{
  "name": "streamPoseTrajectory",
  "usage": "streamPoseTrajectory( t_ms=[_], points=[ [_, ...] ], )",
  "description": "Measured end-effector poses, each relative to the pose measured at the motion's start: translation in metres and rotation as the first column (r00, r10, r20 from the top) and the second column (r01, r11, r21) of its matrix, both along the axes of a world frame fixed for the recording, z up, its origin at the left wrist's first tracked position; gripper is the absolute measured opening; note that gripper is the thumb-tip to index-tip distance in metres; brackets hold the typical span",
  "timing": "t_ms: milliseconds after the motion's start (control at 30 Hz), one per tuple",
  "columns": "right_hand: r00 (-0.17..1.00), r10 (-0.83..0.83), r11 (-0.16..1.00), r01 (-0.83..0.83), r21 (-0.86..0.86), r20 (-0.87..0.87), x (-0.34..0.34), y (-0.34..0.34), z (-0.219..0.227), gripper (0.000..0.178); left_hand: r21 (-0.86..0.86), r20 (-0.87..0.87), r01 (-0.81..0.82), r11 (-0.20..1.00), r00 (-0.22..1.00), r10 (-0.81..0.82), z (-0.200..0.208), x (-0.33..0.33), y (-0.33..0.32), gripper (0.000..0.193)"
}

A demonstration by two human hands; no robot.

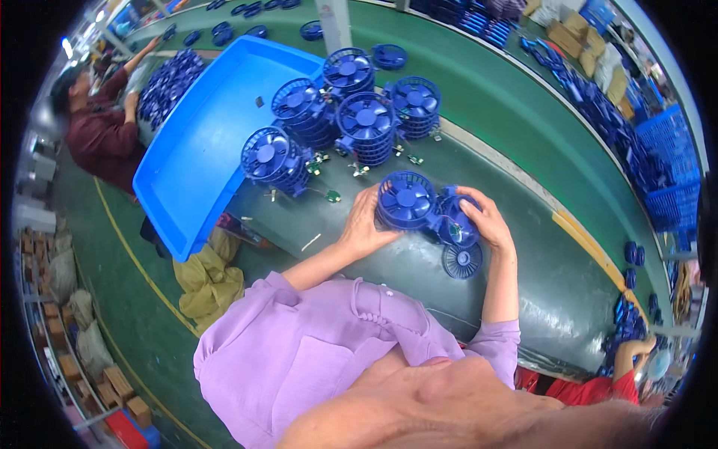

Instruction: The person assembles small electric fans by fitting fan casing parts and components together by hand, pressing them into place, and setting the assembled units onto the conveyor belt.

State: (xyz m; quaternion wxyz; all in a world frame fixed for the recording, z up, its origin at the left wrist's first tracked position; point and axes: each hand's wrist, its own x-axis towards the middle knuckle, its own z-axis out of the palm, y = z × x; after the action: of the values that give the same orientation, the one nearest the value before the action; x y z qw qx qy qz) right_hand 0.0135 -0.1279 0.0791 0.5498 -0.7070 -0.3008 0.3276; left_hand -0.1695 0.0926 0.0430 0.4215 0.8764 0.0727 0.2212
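Note:
Both my hands are on a small blue fan point(406, 199) low over the dark green table point(553, 277). My left hand point(365, 228) is closed round the left side of its caged head. My right hand point(488, 217) grips the fan's rounded base part, where a small green circuit board shows. A loose blue fan grille point(462, 261) lies just below the base. Beyond my hands stand several stacks of blue fan heads point(366, 120), with small green circuit boards point(333, 196) on wires hanging by them.
A large empty blue tray point(202, 142) rests at the left, beside the stacks. Past a pale rail runs a green conveyor belt point(516, 120). At far left, a person point(105, 135) reaches over a heap of blue parts point(170, 84). Another person's hand point(634, 350) is at the right.

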Motion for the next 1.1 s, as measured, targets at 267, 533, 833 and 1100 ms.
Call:
streamPoseTrajectory(
  t_ms=[267,533,833,1100],
  points=[
    [0.997,0.068,0.996,-0.07,-0.05,-0.041,-0.037,0.026,0.016,0.038,-0.051,0.077,-0.117,0.992,0.99,0.12,0.005,-0.056,0.01,0.085],
    [0.993,0.111,0.993,-0.112,-0.042,-0.042,-0.056,0.094,0.027,0.037,-0.12,0.036,-0.274,0.954,0.959,0.28,-0.014,-0.068,0.053,0.083],
    [0.999,0.035,0.99,-0.036,-0.138,-0.005,-0.045,0.046,0.029,0.035,-0.242,0.06,-0.166,0.956,0.981,0.185,0.002,-0.063,0.033,0.086],
    [1.0,-0.027,0.988,0.026,-0.15,-0.002,-0.04,0.048,0.028,0.047,-0.072,0.024,-0.087,0.994,0.996,0.089,-0.005,-0.03,0.043,0.089]
  ],
)
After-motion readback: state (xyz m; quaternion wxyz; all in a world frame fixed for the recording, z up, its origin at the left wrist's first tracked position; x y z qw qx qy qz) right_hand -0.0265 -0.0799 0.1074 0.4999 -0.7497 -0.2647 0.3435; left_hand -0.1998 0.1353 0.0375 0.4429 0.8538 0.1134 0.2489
